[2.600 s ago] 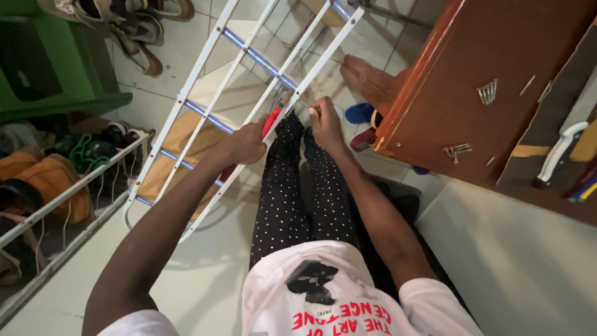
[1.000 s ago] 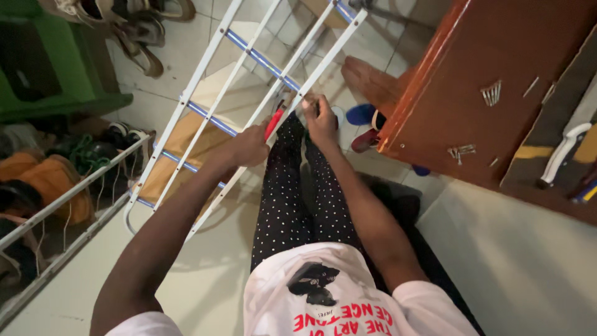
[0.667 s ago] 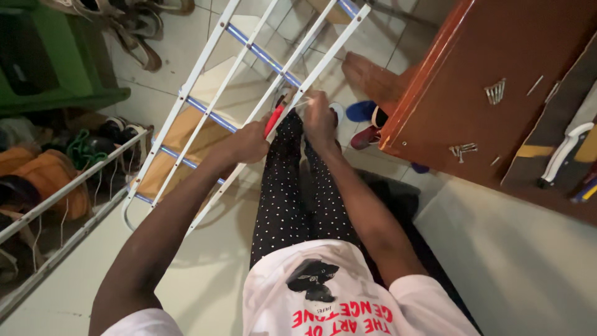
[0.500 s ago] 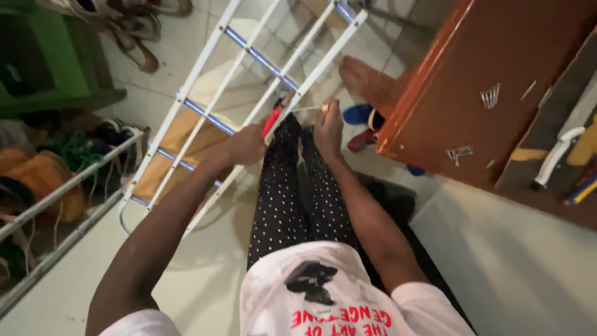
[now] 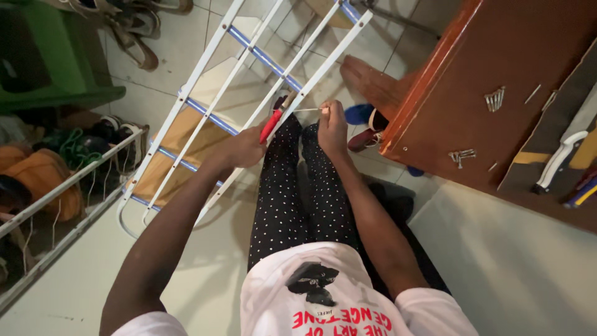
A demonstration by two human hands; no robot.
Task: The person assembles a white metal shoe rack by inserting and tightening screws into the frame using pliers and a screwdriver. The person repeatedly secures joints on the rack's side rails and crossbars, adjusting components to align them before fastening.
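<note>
A: Grip status? We've got the left hand [image 5: 244,148] closed around the red handles of the pliers [image 5: 272,123], nose pointing up and away from us, right against the near rail of the white drying-rack frame [image 5: 205,93].

B: Agreed. Right hand [image 5: 333,127] is pinched shut on the free end of a thin wire [image 5: 306,110]. The wire runs taut from those fingers leftward to the plier tip at the rail. Can't tell whether the plier nose is actually biting the wire, too small.

A: Why that hold, in our judgement: pliers anchor one end at the rail, the right hand keeps tension so the wire stays straight.

B: Both hands sit just above our knees, dotted trousers [image 5: 292,193] directly below the grip.

A: Room: left of the grip is open frame, blue cross-bars, gaps between rails. Right of the grip is tight, the brown wooden cabinet [image 5: 491,56] edge is near the right hand, with loose nails [image 5: 495,98] on top.

B: Beyond the grip, tiled floor. Far left, a second wire rack [image 5: 68,186] and a green stool [image 5: 56,62], well apart.
</note>
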